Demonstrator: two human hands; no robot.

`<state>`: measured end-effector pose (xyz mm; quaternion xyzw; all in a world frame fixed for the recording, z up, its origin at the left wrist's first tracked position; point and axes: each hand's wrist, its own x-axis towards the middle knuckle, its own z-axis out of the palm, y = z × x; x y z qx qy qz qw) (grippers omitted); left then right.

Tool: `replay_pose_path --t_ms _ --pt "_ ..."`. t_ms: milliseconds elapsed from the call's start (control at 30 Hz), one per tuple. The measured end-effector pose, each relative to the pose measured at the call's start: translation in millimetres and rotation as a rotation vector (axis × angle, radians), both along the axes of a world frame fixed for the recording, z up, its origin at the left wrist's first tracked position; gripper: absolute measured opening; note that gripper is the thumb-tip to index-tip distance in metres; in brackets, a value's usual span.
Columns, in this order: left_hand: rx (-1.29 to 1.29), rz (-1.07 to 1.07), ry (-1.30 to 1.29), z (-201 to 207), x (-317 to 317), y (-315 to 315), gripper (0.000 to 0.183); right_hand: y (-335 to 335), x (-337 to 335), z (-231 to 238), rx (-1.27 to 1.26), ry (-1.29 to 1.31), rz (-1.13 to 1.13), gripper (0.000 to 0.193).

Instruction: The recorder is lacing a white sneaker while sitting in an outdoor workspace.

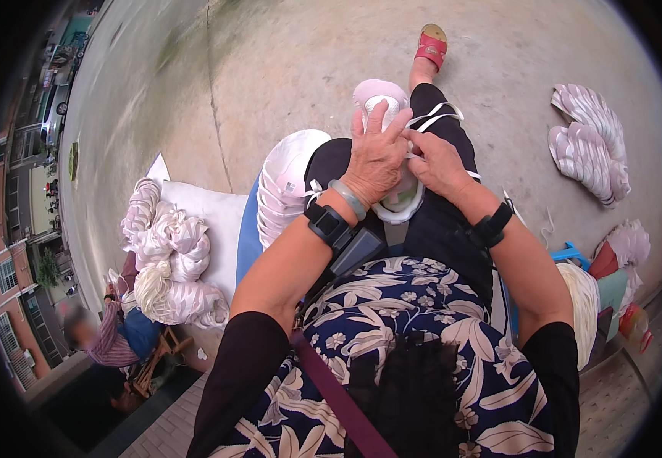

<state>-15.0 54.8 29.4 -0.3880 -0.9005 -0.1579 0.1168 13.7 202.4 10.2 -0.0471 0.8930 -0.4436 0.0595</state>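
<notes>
Between my knees rests a pink and white shoe upper (380, 93), its rounded pink end pointing away from me. My left hand (377, 156) lies over it, fingers spread and stretched out on its surface. Close beside it, my right hand (439, 164) pinches a white shoelace (436, 116) that loops out over my right thigh. Both hands cover the middle of the upper, so the lace holes there are hidden. The near end of the upper, with a white rim (400, 217), shows below my hands.
Nested white uppers (289, 179) stand left of my thigh. Bundled pink-white uppers (178, 252) lie farther left on a white sheet (209, 206). More stacked uppers (594, 149) sit on the concrete at right. A bundle of white laces (578, 305) hangs near my right elbow. Another person (109, 324) sits at far left.
</notes>
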Motion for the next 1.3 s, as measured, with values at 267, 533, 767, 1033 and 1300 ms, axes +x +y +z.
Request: replay_pose_path --t_ms 267,533,767,1033,1300 --pt "0.161 0.209 -0.06 28.7 29.7 -70.7 0.007 5.7 -2.1 -18.1 0.011 0.053 0.035 0.035" --pt "0.228 0.13 -0.038 2.5 11.2 -11.0 0.013 -2.1 6.2 -12.0 -0.112 -0.096 -0.114 0.03" --pt "0.138 0.147 -0.064 -19.5 2.7 10.6 0.011 7.8 -3.4 -28.5 -0.142 -0.01 -0.018 0.03" --pt "0.011 0.167 -0.029 18.6 14.7 -4.6 0.008 7.7 -2.5 -11.2 -0.141 -0.107 -0.017 0.042" --pt "-0.405 0.799 -0.055 35.4 88.9 -270.1 0.007 7.8 6.5 -11.1 -0.002 -0.028 0.002 0.044"
